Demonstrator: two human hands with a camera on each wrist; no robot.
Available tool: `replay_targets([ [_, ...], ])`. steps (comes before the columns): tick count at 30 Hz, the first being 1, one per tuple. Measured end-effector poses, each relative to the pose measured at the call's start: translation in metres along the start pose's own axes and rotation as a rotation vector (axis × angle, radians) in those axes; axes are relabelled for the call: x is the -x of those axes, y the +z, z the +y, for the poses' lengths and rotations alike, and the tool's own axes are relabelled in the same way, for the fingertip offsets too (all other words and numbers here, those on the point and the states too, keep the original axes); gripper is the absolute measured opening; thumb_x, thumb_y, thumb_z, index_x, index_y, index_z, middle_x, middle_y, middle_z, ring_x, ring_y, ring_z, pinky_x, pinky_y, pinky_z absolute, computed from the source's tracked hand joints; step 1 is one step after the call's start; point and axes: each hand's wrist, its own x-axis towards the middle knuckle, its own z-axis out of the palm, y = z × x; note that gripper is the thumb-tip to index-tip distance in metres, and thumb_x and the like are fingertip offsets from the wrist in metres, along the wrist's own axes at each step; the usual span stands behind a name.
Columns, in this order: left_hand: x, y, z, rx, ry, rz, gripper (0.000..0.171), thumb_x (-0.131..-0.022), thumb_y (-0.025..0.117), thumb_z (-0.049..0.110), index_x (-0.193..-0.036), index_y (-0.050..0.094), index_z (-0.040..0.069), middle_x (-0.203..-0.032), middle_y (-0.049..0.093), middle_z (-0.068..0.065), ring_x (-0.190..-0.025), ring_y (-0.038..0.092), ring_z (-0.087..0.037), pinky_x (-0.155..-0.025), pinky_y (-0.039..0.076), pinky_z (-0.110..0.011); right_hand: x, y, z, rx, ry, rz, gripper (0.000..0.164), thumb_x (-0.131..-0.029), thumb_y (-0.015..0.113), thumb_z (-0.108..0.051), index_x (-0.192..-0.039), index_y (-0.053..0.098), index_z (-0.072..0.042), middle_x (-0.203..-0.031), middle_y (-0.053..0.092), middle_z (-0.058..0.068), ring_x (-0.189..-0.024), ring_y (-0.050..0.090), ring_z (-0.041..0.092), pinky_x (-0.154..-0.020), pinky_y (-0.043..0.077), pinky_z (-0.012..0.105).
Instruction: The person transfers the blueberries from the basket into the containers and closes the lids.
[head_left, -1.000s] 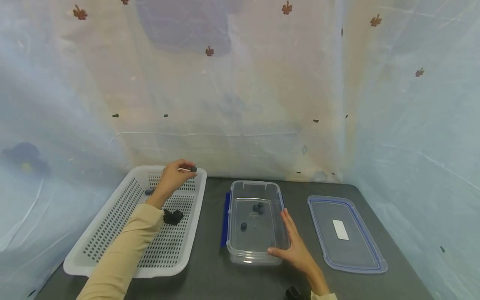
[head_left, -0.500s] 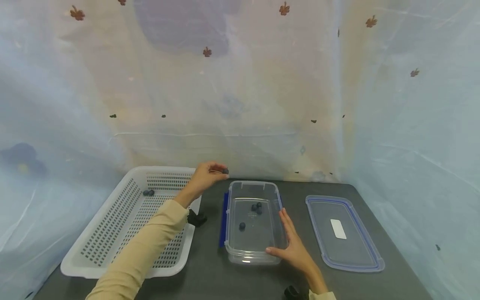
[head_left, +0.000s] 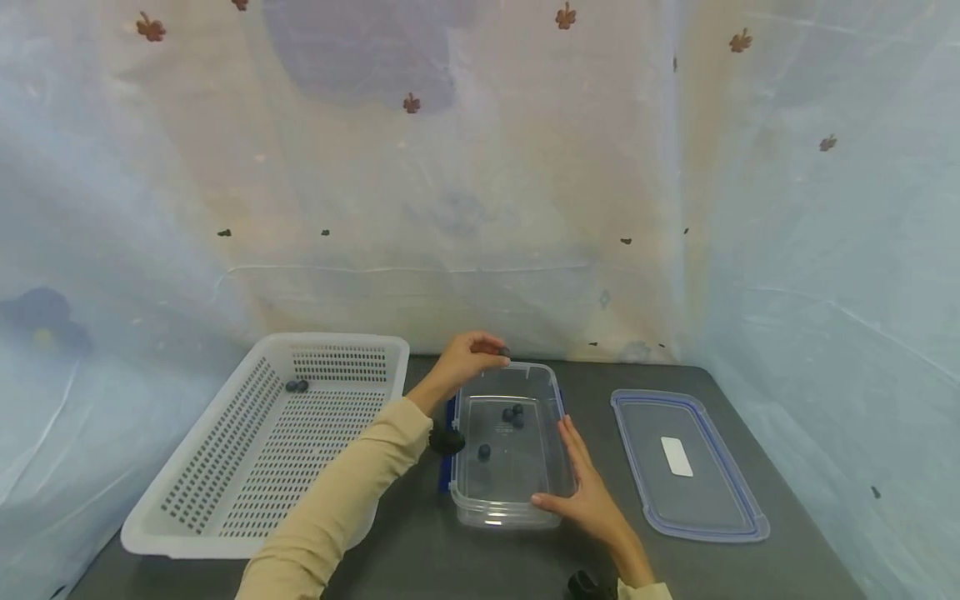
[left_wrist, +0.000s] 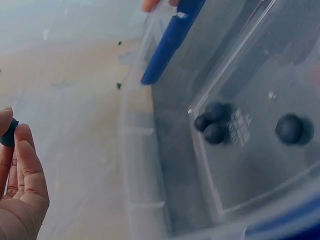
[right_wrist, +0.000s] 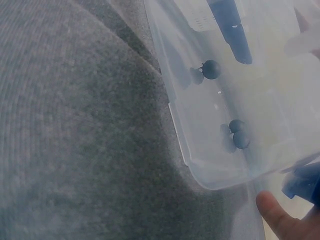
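In the head view my left hand [head_left: 465,360] is raised over the far left corner of a clear plastic container [head_left: 525,487]. A dark blueberry [head_left: 505,352] is pinched between its thumb and fingertips; the left wrist view shows that blueberry [left_wrist: 9,134] too. On the container floor lie a small cluster of blueberries [head_left: 514,416] and a single blueberry [head_left: 484,452] apart from it. My right hand [head_left: 592,500] rests against the container's right side, fingers extended and thumb at the near corner. One fingertip [right_wrist: 267,202] of it appears beside the wall in the right wrist view.
A white perforated basket [head_left: 142,517] stands on the left, with two blueberries [head_left: 297,386] near its far end. To the right lies a clear lid [head_left: 705,492] with a blue seal and a white label. Blue side clips [head_left: 447,475] hang off the container. Patterned sheeting encloses the dark table.
My left hand has moved right with the pinched blueberry, from above the basket to above the container's far edge. The right hand has stayed at the container's side.
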Motion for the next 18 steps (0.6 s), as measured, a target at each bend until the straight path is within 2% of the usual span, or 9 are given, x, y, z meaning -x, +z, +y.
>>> replay_targets([
  [5,-0.009,0.021,-0.007,-0.006,-0.031,0.007,0.028,-0.086,0.074,0.009,-0.112,0.067,0.001,-0.104,0.064,-0.008,-0.097,0.059,-0.023,-0.085,0.050,-0.039,0.000,-0.001,0.000,-0.001,-0.004,-0.007,0.111,-0.068,0.086,-0.016,-0.155,0.018,-0.011,-0.159,0.005,0.019,-0.140,0.005,0.049,-0.097,0.015,0.076],
  [11,-0.019,0.044,-0.017,0.007,-0.038,0.065,0.026,-0.083,0.076,0.004,-0.106,0.067,-0.003,-0.094,0.065,-0.010,-0.084,0.063,-0.021,-0.076,0.054,-0.033,0.001,-0.001,-0.001,-0.007,-0.005,-0.013,0.111,-0.069,0.086,-0.017,-0.156,0.016,-0.010,-0.160,0.004,0.016,-0.141,0.003,0.049,-0.098,0.012,0.076],
  [15,-0.022,0.057,-0.026,-0.064,-0.065,0.082,0.026,-0.080,0.078,0.004,-0.103,0.067,-0.003,-0.090,0.064,-0.007,-0.081,0.061,-0.019,-0.072,0.053,-0.032,0.000,-0.001,-0.001,-0.015,0.005,-0.010,0.111,-0.069,0.086,-0.017,-0.156,0.016,-0.012,-0.160,0.003,0.017,-0.140,0.004,0.049,-0.098,0.013,0.075],
  [18,-0.023,0.064,-0.036,-0.156,-0.087,0.119,0.023,-0.078,0.080,0.006,-0.097,0.068,0.000,-0.086,0.064,-0.004,-0.078,0.060,-0.017,-0.068,0.051,-0.030,0.000,0.000,-0.002,-0.012,0.014,-0.013,0.111,-0.069,0.085,-0.018,-0.156,0.016,-0.013,-0.160,0.003,0.015,-0.141,0.004,0.048,-0.099,0.014,0.074],
])
